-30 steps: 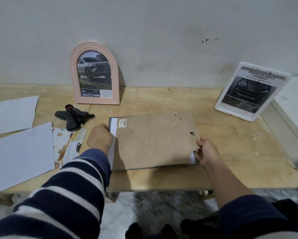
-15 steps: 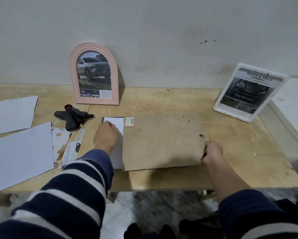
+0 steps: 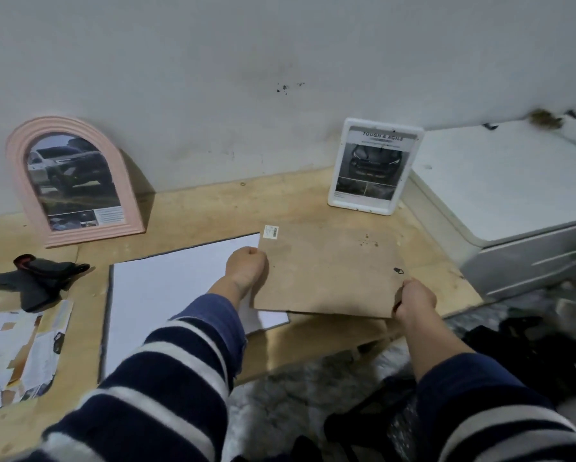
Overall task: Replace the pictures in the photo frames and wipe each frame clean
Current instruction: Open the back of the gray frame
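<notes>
While both hands (image 3: 246, 271) grip it, backing board (image 3: 330, 271) between them, over white sheet (image 3: 180, 281)

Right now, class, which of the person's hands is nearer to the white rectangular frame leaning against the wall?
Right. The right hand grips the brown backing board's right edge, below the white frame; the left hand holds the board's left edge, farther off.

My fingers are hidden under the brown backing board (image 3: 330, 271), which also covers the right end of the white sheet (image 3: 173, 288). The papers (image 3: 19, 348) at the worktop's left edge run out of view. The pictures' small print is unreadable.
</notes>
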`<state>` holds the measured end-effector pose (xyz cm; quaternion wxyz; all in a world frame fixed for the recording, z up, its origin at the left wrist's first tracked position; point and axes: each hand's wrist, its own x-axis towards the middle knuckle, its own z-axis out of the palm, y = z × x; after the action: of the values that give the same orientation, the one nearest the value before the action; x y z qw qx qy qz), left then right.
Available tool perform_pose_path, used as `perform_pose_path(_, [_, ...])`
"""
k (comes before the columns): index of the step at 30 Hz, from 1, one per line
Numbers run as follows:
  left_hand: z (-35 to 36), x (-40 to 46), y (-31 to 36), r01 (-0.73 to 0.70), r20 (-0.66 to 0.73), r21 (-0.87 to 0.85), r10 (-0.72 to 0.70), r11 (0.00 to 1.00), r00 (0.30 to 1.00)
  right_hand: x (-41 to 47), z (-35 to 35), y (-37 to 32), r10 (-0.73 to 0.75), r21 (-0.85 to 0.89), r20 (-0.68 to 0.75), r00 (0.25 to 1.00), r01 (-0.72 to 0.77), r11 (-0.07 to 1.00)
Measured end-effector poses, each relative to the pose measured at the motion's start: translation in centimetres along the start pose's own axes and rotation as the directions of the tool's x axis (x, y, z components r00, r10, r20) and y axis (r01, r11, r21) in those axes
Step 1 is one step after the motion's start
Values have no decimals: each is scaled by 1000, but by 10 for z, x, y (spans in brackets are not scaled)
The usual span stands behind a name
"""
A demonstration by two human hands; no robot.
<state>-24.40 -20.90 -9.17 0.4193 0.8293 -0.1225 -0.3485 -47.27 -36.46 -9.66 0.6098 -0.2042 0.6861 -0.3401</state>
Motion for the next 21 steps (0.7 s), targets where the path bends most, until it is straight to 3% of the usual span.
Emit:
perform_pose_path(4, [36,-3,16,-51,94,147,38,988,995,25,-26,-20,-190,-306,-94,977,154,939])
perform_pose_path(8, [68,-3,32,-63,140,227,32,972,990,41,-43,-31,-285,-548,-56,957,209,810])
perform_pose_path(11, [84,-1,36,-69,165,278,23,958,986,47,-47,-35,-335,-711,36,941,260,654])
perform_pose_path(14, [93,-2,40,-85,129,321,45,943,991,44,-46,-34,-305,-810,144,941,289,511])
perform_pose_path(17, [90,-6,42,-97,104,300,68,949,992,37,-35,-31,-318,-904,212,924,309,296])
perform_pose_path(21, [71,-11,41,-86,53,216,77,973,996,18,-10,-24,-341,-847,356,870,455,276])
